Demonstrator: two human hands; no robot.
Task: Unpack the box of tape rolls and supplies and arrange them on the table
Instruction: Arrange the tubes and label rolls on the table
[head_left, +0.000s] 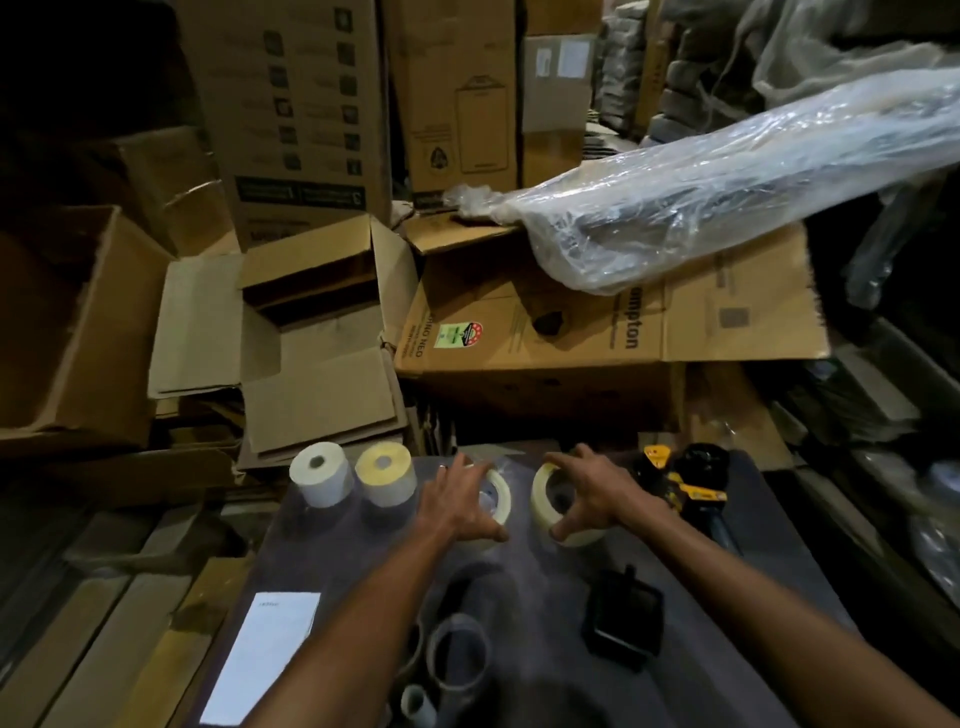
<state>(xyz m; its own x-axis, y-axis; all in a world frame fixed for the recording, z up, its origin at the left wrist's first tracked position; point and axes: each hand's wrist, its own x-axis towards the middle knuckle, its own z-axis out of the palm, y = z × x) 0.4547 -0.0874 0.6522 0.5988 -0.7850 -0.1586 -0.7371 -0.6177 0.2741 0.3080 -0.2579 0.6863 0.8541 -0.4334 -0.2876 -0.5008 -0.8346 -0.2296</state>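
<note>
Nearest on the dark counter (519, 597) lie a white sheet of paper (262, 654), a clear empty tape ring (460, 652) with a small grey tube (418, 701) beside it, and a black square holder (623, 616).

Further out, both hands are at work. The left hand (457, 499) is curled over a pale tape roll (496, 493), thumb at its near edge and fingers over its far edge. The right hand (592, 493) grips a second pale tape roll (550, 501) the same way, thumb pinching the near rim and fingers arched over the top. The two rolls sit just beside each other, apart by a narrow gap, both under the hands and seemingly resting on the counter.

By my reading the step is arranging: the rolls look to be set down in line with what is already out. The next move calls for letting go of both rolls once they sit flat and even.

To the left of the hands stand a white paper roll (321, 473) and a yellow paper roll (385, 473), upright and near each other. To the right lies a yellow and black tape dispenser (685, 483), just beyond the right hand.

Beyond the counter's far edge sits the open cardboard box (311, 332), flaps spread; I cannot tell whether anything is left inside. Behind it are stacked cartons (571, 332) and a long bundle wrapped in plastic (727, 197).
</note>
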